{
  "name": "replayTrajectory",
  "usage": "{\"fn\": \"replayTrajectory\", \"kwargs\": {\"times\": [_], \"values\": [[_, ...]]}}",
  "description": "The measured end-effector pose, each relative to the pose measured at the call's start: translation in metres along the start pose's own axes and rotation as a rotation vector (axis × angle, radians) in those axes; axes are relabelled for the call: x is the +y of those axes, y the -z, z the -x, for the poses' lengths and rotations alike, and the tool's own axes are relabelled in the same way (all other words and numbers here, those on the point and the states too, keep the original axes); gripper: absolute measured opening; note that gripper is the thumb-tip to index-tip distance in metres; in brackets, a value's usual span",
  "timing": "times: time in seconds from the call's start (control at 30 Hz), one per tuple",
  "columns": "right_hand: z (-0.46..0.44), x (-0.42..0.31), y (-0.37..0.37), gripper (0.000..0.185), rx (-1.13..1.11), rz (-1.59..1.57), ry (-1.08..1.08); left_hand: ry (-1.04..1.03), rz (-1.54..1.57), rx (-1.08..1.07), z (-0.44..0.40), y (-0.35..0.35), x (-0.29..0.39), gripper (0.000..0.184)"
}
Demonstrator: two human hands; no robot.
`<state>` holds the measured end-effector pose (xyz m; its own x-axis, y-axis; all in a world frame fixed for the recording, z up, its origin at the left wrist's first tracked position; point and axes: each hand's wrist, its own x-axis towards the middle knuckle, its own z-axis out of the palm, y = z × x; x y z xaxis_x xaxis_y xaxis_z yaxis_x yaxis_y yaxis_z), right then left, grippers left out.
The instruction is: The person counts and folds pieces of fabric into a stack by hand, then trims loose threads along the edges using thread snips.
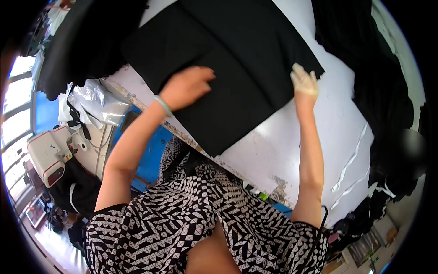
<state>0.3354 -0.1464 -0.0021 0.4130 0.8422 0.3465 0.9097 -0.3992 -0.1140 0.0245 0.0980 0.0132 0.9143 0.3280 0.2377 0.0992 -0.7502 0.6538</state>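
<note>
A person in a black-and-white patterned garment (182, 208) is leaning over a pale worktop (255, 157), seen from above; a broad piece of black cloth (242, 77) is lying across it, one corner pointing toward the wearer and reaching the worn near edge. The left hand (188, 86), with a pale band (163, 105) circling its wrist, is hovering over or resting on the cloth's left part; its fingers are curling loosely, but blur is hiding whether they are gripping. The right hand (305, 83), wearing a pale covering, is reaching to the cloth's right edge, its fingers standing apart. More dark fabric (381, 86) is lying along the right side; thin white strips (351, 160) are trailing beside it; at left, shiny plastic packaging (109, 102) is sitting near a white machine (48, 155).
</note>
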Motion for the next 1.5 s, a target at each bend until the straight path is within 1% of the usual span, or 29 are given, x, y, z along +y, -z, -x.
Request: {"fn": "replayTrajectory", "kwargs": {"times": [0.03,0.1,0.13,0.17,0.2,0.23,0.27,0.3,0.37,0.43,0.47,0.5,0.57,0.63,0.67,0.7,0.77,0.8,0.83,0.9,0.97,1.0,1.1,1.17,1.23,1.3,1.33,1.43,1.5], "values": [[-0.005,-0.039,0.023,0.015,0.122,0.062,0.256,-0.265,-0.142,-0.105,0.002,-0.017,-0.006,0.033],[0.003,-0.106,0.063,0.022,-0.356,-0.256,0.424,0.137,-0.070,0.000,0.018,-0.026,-0.036,0.038],[0.022,-0.126,0.059,0.020,-0.128,-0.538,0.556,0.330,-0.025,0.050,0.019,-0.024,-0.049,0.041],[0.012,-0.123,0.065,0.018,-0.296,-0.460,0.438,0.939,-0.204,-0.265,-0.006,0.016,-0.035,0.054],[0.000,-0.114,0.079,0.017,-0.468,-0.381,0.316,0.890,-0.430,-0.338,0.002,0.035,-0.055,0.061],[-0.004,-0.102,0.089,0.017,-0.640,-0.298,0.191,0.372,-0.580,0.518,0.045,0.009,-0.119,0.060],[-0.003,-0.075,0.075,0.021,-0.356,-0.476,-0.060,0.335,-0.421,0.605,0.056,0.030,-0.133,0.058],[-0.006,-0.040,0.047,0.026,-0.051,-0.640,-0.309,0.604,0.076,0.778,0.056,0.039,-0.145,0.056],[-0.009,0.009,0.003,0.032,0.022,0.187,-0.112,0.827,0.127,0.889,0.054,0.057,-0.118,0.052],[0.012,0.012,-0.015,0.030,-0.052,-0.010,0.084,0.777,-0.044,0.980,0.064,0.051,-0.118,0.052],[0.013,-0.031,0.002,0.022,-0.091,-0.128,0.052,0.608,-0.313,0.889,0.067,0.051,-0.106,0.051],[-0.018,-0.096,0.057,0.017,-0.567,0.024,-0.027,0.464,-0.354,0.640,0.063,0.051,-0.096,0.050],[0.000,-0.106,0.064,0.017,-0.323,-0.384,0.216,0.184,-0.409,0.135,0.047,0.050,-0.069,0.046],[-0.016,-0.108,0.093,0.016,-0.354,-0.484,0.228,0.434,-0.267,-0.298,0.006,0.050,-0.024,0.038],[-0.019,-0.097,0.094,0.019,-0.369,-0.710,-0.251,0.178,-0.159,-0.201,0.025,0.021,-0.059,0.035],[-0.014,-0.077,0.069,0.024,-0.111,-0.853,-0.419,0.071,-0.097,-0.260,0.037,-0.004,-0.072,0.035],[-0.021,-0.033,0.045,0.032,-0.075,-0.434,-0.367,-0.131,0.050,-0.395,0.061,-0.053,-0.095,0.035],[-0.019,-0.019,0.035,0.038,-0.169,-0.147,-0.369,-0.227,0.134,-0.721,0.041,-0.015,-0.048,0.037],[-0.005,0.005,0.012,0.040,-0.189,0.064,-0.290,0.114,0.310,-1.065,0.033,0.008,-0.004,0.041],[0.016,0.023,-0.007,0.041,-0.195,0.244,-0.140,0.056,0.174,-1.188,0.050,0.016,0.047,0.049],[0.016,0.023,-0.011,0.037,-0.204,0.232,-0.141,-0.196,0.349,-1.100,0.075,0.010,0.073,0.044],[0.014,0.021,-0.012,0.035,-0.208,0.226,-0.142,-0.433,0.460,-0.754,0.090,-0.001,0.079,0.038],[0.006,-0.010,-0.001,0.022,-0.046,-0.019,0.014,0.219,0.990,-1.011,0.067,-0.001,0.072,0.028],[-0.016,-0.099,0.059,0.008,-0.311,-0.115,0.162,0.356,0.790,-0.420,0.049,0.007,0.034,0.028],[0.003,-0.133,0.093,0.013,-0.503,-0.651,0.373,0.539,0.419,0.101,0.038,0.011,-0.019,0.033],[0.008,-0.106,0.080,0.017,-0.435,-0.452,0.457,0.753,0.819,0.568,0.058,0.020,-0.097,0.059],[0.009,-0.078,0.061,0.020,-0.178,-0.269,0.321,0.981,1.094,0.839,0.041,0.046,-0.081,0.078],[-0.013,-0.002,0.017,0.022,0.239,0.164,-0.050,0.879,0.882,0.929,0.046,0.067,-0.074,0.092],[-0.007,0.004,-0.004,0.017,0.188,0.096,-0.001,0.950,0.835,1.014,0.052,0.058,-0.088,0.078]]}}
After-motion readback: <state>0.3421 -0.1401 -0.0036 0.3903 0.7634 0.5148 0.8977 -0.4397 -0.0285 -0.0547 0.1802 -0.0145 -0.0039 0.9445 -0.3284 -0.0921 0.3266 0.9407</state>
